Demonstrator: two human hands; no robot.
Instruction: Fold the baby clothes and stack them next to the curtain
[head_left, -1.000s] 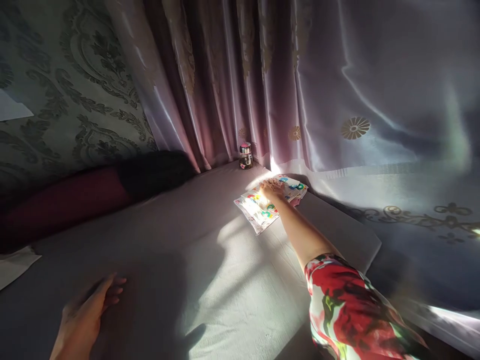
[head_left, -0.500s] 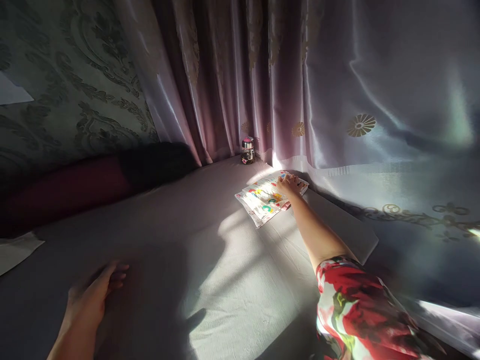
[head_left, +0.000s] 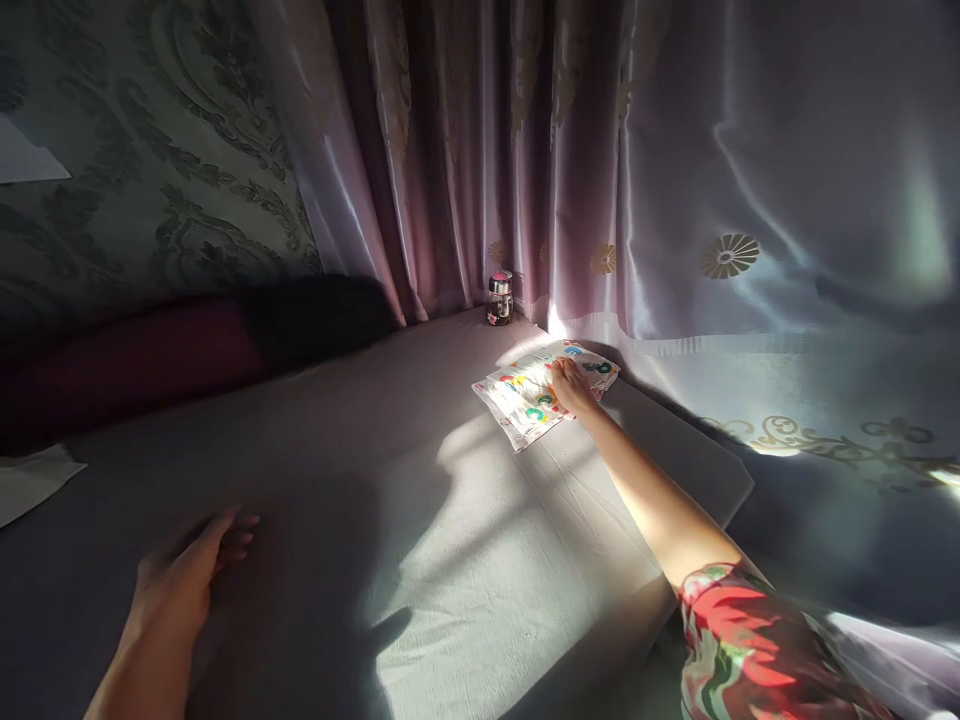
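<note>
A folded white cloth with colourful prints, stacked in layers, lies on the grey-sheeted surface. My right hand is on top of its right half, fingers bunched together and curled down against the fabric. The fingertips are partly hidden, but the hand looks closed on the cloth. At the lower left, my left hand is low over the shaded sheet, holding nothing. Its fingers are loosely bent and apart from the thumb. Whether it touches the sheet cannot be made out.
A small dark jar with a shiny lid stands behind the cloth. Satin curtains hang along the back and right. A dark red and black bolster-like shape lies by the patterned wall. A pale sheet lies at the left edge.
My right hand has shifted slightly left across the cloth, its fingers more bunched. The right sleeve has moved right and down. My left hand has hardly moved.
</note>
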